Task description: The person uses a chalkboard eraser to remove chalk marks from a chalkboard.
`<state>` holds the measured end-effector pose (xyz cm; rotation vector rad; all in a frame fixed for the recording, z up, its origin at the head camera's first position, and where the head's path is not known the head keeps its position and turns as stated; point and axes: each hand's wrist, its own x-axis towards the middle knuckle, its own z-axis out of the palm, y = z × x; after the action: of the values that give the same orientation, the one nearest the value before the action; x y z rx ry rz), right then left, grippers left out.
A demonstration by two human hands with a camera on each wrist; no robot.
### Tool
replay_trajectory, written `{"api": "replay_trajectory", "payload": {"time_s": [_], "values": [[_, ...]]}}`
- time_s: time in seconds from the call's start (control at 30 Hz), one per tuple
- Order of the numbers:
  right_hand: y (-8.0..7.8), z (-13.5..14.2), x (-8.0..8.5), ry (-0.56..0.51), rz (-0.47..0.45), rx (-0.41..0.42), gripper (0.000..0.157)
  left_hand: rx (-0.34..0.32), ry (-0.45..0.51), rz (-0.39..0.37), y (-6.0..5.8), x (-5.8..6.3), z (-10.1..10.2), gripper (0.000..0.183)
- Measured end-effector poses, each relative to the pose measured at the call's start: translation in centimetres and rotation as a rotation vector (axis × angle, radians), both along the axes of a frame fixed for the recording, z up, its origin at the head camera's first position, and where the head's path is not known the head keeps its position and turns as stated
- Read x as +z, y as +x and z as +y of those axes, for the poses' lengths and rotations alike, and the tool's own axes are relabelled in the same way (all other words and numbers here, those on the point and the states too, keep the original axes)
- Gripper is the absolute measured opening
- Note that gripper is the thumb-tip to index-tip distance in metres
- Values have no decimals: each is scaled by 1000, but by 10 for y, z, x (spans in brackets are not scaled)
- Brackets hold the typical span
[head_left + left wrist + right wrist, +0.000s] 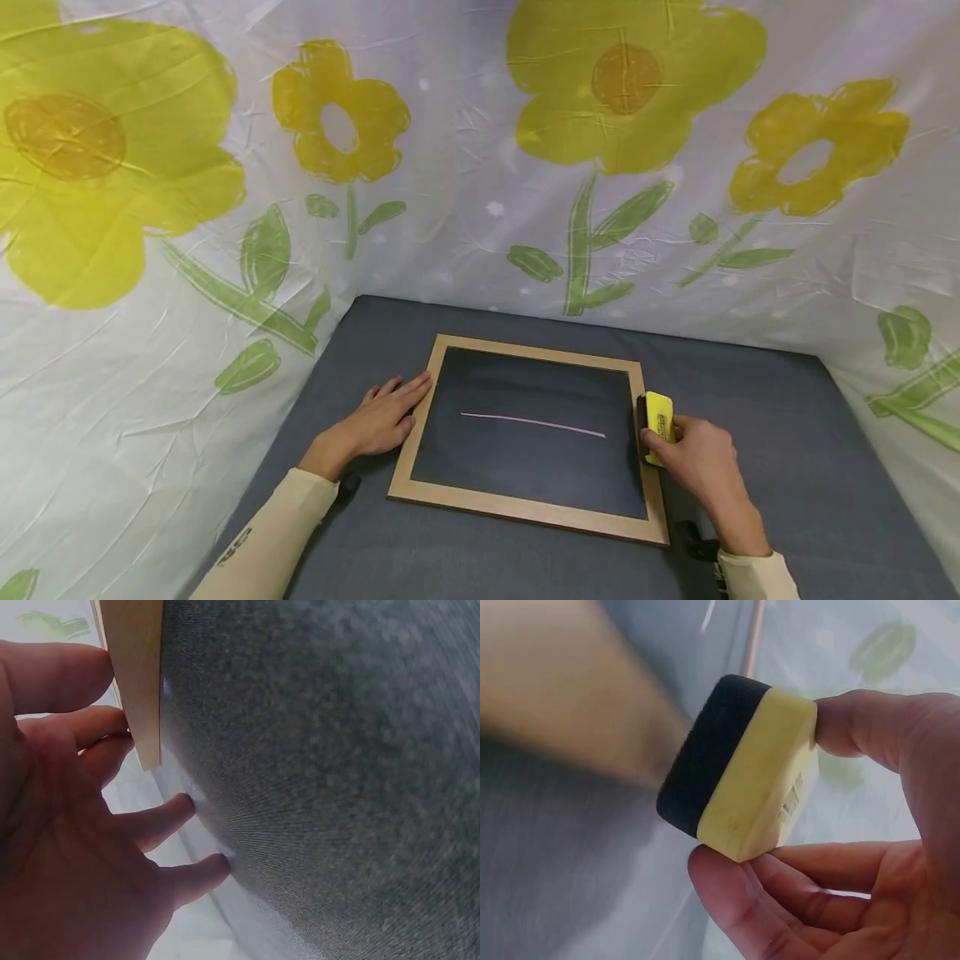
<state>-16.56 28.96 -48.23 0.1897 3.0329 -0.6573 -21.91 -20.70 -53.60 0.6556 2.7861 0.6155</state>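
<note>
A small chalkboard (525, 475) in a light wooden frame (525, 506) lies on the grey-covered table, with one thin pinkish line (532, 422) drawn across its middle. My right hand (705, 462) pinches a yellow board eraser (660, 417) between thumb and fingers at the frame's right edge. In the right wrist view the eraser (754, 772) turns its black felt side toward the frame. On the other side, my left hand (378, 419) touches the frame's left edge with its fingertips. The left wrist view shows two fingers of that hand (82, 825) resting on the cloth, spread apart.
Grey cloth (780, 417) covers the table around the board. A white curtain (465, 167) with yellow flowers hangs behind the table and along both sides. Dark straps (697, 542) sit near the wrists.
</note>
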Motion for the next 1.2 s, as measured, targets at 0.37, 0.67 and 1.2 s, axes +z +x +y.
{"api": "replay_trajectory", "payload": {"time_s": [0.37,0.67,1.2], "values": [[-7,-44,-16,22,58,31,53,1,9,-31,-2,-3,2,68],[-11,-57,-19,122,49,-9,49,-6,29,4,-1,-4,1,66],[-14,-65,-16,189,75,6,51,-20,166,59,-8,-25,-9,69]]}}
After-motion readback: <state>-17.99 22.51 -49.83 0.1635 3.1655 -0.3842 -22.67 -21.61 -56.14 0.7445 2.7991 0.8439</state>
